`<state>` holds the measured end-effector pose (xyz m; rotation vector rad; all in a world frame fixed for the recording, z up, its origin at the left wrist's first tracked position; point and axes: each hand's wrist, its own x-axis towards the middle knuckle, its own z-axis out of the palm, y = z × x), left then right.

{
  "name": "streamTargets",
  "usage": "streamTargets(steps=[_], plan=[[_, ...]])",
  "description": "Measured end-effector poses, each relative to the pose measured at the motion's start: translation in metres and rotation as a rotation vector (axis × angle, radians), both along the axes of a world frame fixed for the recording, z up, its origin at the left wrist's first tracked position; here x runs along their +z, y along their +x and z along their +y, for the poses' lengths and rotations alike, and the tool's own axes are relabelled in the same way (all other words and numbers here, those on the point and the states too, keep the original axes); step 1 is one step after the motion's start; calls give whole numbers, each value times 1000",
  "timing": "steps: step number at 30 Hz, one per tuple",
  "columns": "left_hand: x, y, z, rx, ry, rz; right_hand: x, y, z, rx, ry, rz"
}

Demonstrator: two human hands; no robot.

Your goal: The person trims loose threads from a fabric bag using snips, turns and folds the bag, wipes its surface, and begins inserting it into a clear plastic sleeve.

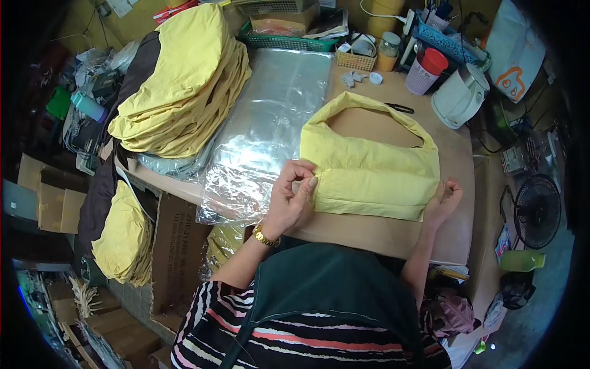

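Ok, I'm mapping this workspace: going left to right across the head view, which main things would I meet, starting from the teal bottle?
Teal bottle → stack of yellow fabric → clear plastic sheets → yellow bag → white kettle → black fan.

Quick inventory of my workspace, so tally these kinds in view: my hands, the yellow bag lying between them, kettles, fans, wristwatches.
Left hand and right hand: 2
Yellow bag between them: 1
Kettle: 1
Fan: 1
Wristwatch: 1
Total: 6
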<state>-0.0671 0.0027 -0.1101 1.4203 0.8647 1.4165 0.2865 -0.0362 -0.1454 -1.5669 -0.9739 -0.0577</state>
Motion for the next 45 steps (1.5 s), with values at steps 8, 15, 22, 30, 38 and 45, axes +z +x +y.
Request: streamTargets(steps=[8,15,22,30,38,45], plan=[[21,-12,10,-166,-57,575,93,-159,14,717,-495,-770],[28,-17,12,-361,-249,318,89,-170,18,864,-246,-598],[21,1,2,-207,-143,115,78,-170,16,721,-183,-469],[17,2,11,-62,160,225,94,-170,25,901,-268,-356],[1,2,-19,-203,-367,445,95,-169,47,538,46,-324],[-13,-2,-25,-161,82,443,102,-167,68,480,107,-544]])
